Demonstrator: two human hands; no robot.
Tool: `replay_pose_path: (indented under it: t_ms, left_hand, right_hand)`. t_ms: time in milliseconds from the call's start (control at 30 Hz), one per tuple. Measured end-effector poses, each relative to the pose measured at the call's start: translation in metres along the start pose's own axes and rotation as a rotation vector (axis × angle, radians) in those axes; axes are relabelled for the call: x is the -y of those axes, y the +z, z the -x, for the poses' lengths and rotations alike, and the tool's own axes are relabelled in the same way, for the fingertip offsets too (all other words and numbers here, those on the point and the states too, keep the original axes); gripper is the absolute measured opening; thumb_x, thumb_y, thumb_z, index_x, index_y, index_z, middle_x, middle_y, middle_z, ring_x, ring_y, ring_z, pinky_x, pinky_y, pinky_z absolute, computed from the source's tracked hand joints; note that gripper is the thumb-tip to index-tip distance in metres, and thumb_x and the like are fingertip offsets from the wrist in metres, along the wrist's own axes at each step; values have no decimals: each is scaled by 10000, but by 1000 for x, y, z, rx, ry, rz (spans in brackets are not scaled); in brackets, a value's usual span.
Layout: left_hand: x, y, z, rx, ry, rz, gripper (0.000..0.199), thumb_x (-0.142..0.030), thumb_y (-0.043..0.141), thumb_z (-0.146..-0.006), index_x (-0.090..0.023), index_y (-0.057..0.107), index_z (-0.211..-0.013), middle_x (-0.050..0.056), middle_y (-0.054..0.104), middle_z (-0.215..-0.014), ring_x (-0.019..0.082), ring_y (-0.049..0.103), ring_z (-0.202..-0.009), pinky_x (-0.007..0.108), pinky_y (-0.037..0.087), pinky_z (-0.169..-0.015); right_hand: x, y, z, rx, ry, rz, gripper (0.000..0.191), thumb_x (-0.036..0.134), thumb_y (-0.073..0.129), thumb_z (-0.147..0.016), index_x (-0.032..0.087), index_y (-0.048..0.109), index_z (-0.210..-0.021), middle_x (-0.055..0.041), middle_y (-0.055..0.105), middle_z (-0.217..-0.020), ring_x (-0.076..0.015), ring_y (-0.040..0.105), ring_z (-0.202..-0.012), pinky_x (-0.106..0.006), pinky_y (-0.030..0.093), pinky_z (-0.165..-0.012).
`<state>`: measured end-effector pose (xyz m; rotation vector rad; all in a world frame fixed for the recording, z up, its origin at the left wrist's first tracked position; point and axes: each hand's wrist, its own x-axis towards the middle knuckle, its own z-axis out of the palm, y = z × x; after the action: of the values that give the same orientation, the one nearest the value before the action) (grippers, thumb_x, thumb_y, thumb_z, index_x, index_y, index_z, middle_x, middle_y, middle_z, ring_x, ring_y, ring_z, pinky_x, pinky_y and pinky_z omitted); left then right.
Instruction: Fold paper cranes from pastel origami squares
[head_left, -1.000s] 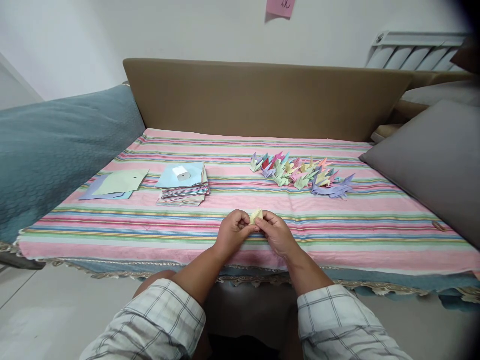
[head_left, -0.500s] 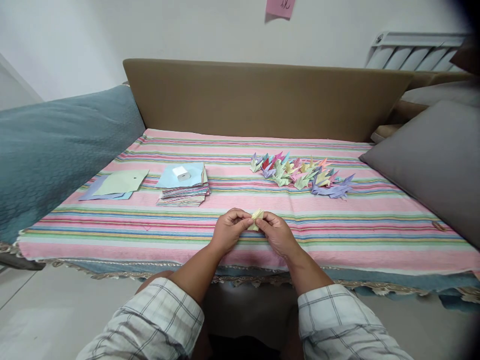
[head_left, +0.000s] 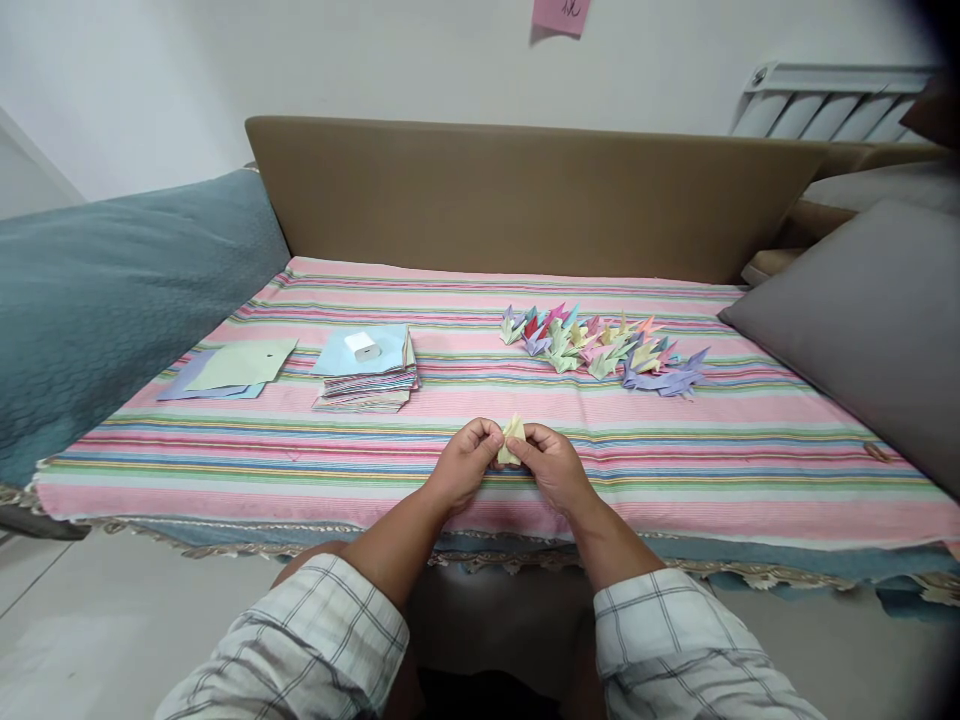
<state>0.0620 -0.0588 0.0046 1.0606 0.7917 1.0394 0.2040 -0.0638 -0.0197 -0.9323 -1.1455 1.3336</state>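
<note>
Between my two hands is a small folded piece of pale yellow paper (head_left: pixel 512 447), near the front of the striped cloth (head_left: pixel 360 480). My left hand (head_left: pixel 466 462) pinches its left side between thumb and fingers. On its right side my right hand (head_left: pixel 553 462) grips it, the thumb lying across the front of the folds. Fingertips cover part of the paper. Beyond my right hand lies a group of folded paper cranes (head_left: pixel 600 345) in several colours. To the left stands a stack of square paper sheets (head_left: pixel 367 390) with a white charger block (head_left: pixel 363 346) on top.
Loose green and purple paper sheets (head_left: pixel 240 365) lie at the far left, near the blue-covered armrest (head_left: pixel 135 290). A brown backrest (head_left: pixel 525 200) closes off the back. A grey cushion (head_left: pixel 862 320) leans at the right. A small brown object (head_left: pixel 877 453) lies near it.
The yellow paper has turned more upright between my fingers and shows a wider face. My left hand has shifted slightly, its fingers curled tighter. Everything else stays put.
</note>
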Motion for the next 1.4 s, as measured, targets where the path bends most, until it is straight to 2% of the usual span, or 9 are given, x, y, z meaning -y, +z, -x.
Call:
replay_pose_path:
  t_ms: [167, 600, 767, 967, 1167, 1400]
  left_hand:
    - [5, 0, 0, 8, -9, 66, 398, -495, 698, -677, -180, 461, -732, -76, 422, -575, 58, 393, -526, 209, 424, -589]
    - [6, 2, 2, 32, -27, 162, 400, -462, 734, -654, -176, 464, -728, -50, 489, -633, 70, 464, -582, 207, 397, -596]
    - [3, 2, 1, -78, 55, 84, 389, -366, 806, -571, -167, 541, -774, -60, 511, -630, 57, 461, -572, 188, 362, -575]
    - [-1, 2, 0, -190, 60, 15, 357, -382, 820, -514, -141, 593, -647, -39, 552, -561, 74, 474, -537, 212, 373, -556]
    - [0, -1, -1, -171, 21, 61, 368, -427, 797, -550, -141, 575, -621, -47, 522, -515, 60, 432, -484, 205, 346, -520]
    - [2, 0, 0, -64, -21, 120, 385, -460, 760, -608, -154, 534, -666, -49, 490, -539, 69, 449, -499, 205, 357, -527]
  right_hand:
    - [-1, 1, -2, -9, 19, -23, 278, 421, 735, -652, 180, 662, -768, 11, 637, -685, -125, 544, -616, -255, 445, -602]
    - [-2, -2, -2, -10, 8, 15, 280, 432, 728, -653, 175, 667, -745, 12, 629, -673, -118, 528, -613, -254, 434, -607]
    - [-2, -2, -2, -7, -4, 84, 263, 415, 723, -666, 171, 648, -727, 18, 606, -659, -113, 512, -622, -238, 405, -604]
    - [2, 2, 0, -9, 14, 114, 290, 431, 727, -652, 166, 620, -703, 22, 584, -636, -99, 481, -579, -229, 386, -563]
    - [4, 1, 0, 29, 21, 135, 288, 438, 720, -659, 170, 621, -699, 23, 580, -632, -101, 478, -572, -231, 380, -555]
    - [2, -2, -1, 63, 56, 83, 266, 413, 730, -660, 173, 628, -712, 31, 586, -621, -96, 479, -558, -229, 384, -550]
